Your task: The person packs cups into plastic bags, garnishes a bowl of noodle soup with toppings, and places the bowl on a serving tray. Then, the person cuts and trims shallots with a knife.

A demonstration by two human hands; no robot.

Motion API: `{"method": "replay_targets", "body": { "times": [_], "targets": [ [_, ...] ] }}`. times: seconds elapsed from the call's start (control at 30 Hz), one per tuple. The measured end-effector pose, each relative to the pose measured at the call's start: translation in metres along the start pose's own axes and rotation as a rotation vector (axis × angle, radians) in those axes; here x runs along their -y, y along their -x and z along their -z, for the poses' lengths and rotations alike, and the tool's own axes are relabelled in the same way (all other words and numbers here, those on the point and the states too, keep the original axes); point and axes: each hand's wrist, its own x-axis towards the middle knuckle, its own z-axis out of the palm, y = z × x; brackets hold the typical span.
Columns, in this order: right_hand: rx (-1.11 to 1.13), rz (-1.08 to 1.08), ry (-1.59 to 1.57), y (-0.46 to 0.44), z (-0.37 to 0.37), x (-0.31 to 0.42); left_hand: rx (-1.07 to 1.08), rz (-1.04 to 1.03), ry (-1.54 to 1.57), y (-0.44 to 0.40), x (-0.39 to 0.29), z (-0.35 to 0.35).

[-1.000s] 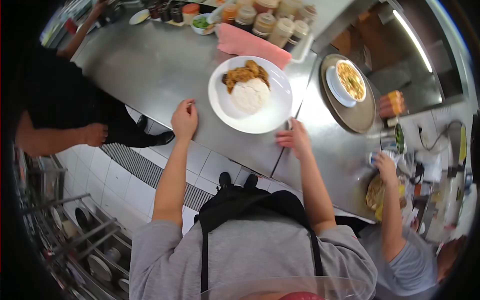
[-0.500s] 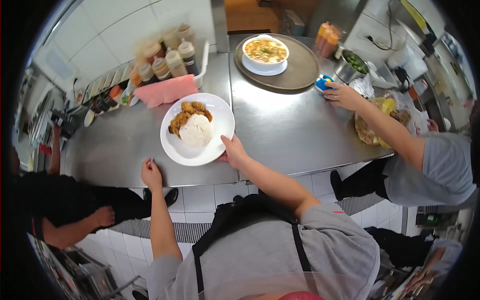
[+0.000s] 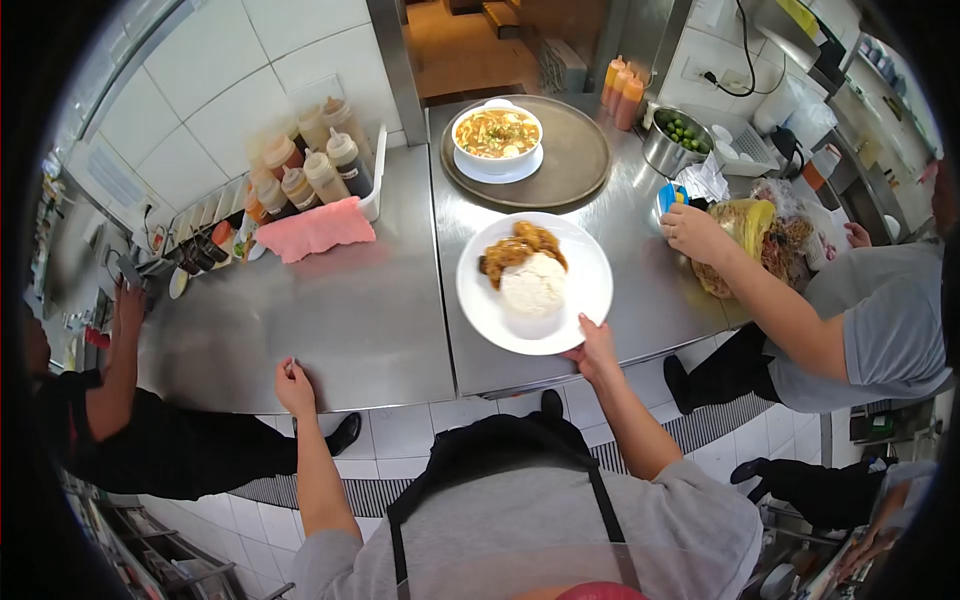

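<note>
My right hand (image 3: 592,350) grips the lower right rim of a white plate (image 3: 590,265), thumb on top and fingers under it. The plate carries a mound of white rice (image 3: 533,284) and brown saucy food (image 3: 522,250). It is over the right part of the steel counter (image 3: 350,350). Close to the counter's front edge, my left hand (image 3: 294,387) is closed, with a small thing at its fingertips that I cannot make out. Behind the plate, a bowl of soup (image 3: 497,133) stands on a white saucer on a round brown tray (image 3: 583,160).
A pink cloth (image 3: 315,230) lies before sauce bottles (image 3: 322,177) at the left. Orange bottles (image 3: 622,92), a pot of green items (image 3: 677,142) and bagged food (image 3: 750,240) stand right. A co-worker's hand (image 3: 695,232) holds a blue item nearby. Another person stands left.
My right hand has taken the plate's rim and moved the plate rightward across the counter seam, nearer the tray. My left hand stays near the front edge. The camera view has turned.
</note>
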Motion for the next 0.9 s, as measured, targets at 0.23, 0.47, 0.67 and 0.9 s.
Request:
{"method": "replay_targets", "body": {
  "times": [0.23, 0.47, 0.67, 0.9],
  "targets": [
    [-0.080, 0.097, -0.085, -0.026, 0.054, 0.055, 0.039, 0.140, 0.035, -0.008, -0.001, -0.011],
    [-0.008, 0.153, -0.105, -0.078, 0.057, 0.120, 0.139, 0.159, 0.301, 0.055, -0.107, -0.069],
    [0.042, 0.286, -0.178, -0.154, 0.024, 0.157, 0.248, -0.115, -0.199, 0.097, -0.182, -0.084],
    [-0.043, 0.329, -0.226, -0.222, -0.011, 0.187, 0.231, 0.001, -0.213, 0.093, -0.179, -0.088]
  ]
}}
